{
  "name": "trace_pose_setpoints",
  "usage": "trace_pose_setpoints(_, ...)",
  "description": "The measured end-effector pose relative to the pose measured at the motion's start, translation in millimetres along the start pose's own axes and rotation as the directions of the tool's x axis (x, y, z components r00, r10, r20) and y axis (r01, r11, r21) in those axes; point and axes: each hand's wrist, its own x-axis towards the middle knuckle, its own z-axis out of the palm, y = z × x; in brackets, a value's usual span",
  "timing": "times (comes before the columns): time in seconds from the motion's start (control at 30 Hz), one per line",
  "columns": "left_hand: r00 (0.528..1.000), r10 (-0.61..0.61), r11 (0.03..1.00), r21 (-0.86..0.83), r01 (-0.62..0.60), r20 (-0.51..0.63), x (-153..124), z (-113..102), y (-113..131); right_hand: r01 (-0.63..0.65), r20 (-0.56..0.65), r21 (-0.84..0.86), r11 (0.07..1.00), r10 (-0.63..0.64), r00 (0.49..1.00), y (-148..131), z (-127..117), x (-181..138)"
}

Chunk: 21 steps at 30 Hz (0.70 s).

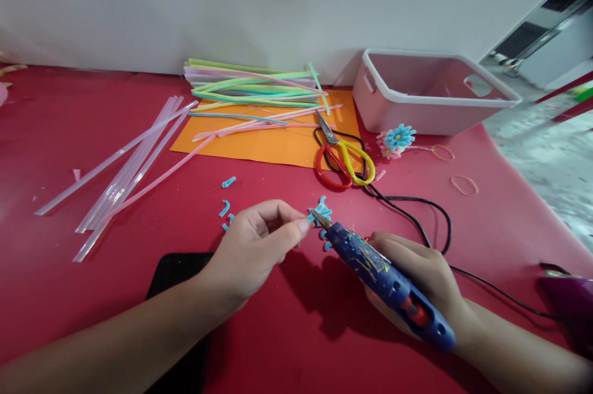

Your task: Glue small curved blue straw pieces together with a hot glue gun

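My right hand (417, 276) is wrapped round a blue hot glue gun (370, 267), its nozzle pointing up and left. Pinched between the thumb and forefinger of my left hand (259, 246) is a small light-blue pipe cleaner piece (319, 213); the nozzle tip meets or overlaps it, and I cannot tell whether they touch. More blue cut pieces (327, 246) lie on the table just behind the nozzle. Left of my left hand are a few other bent blue pieces (225, 208) and a blue piece on a thin wire (228, 182).
Pipe cleaners (254, 88) lie on orange paper (222, 147) with scissors (345, 162). Clear glue sticks (134, 178) are at left, a black phone-like object (178, 264) beneath my left forearm. Behind right stand a pink bin (417, 113) and fuzzy flowers (398, 139). A black cord (417, 199) crosses the red table.
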Motion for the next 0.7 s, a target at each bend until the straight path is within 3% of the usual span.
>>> trace_pose_setpoints(0.7,1.0,-0.021,1.0,0.014,0.021,0.016,1.7,-1.6,-0.6,0.031,0.004,0.019,0.999,-0.031,0.999,-3.9,-2.7,4.3)
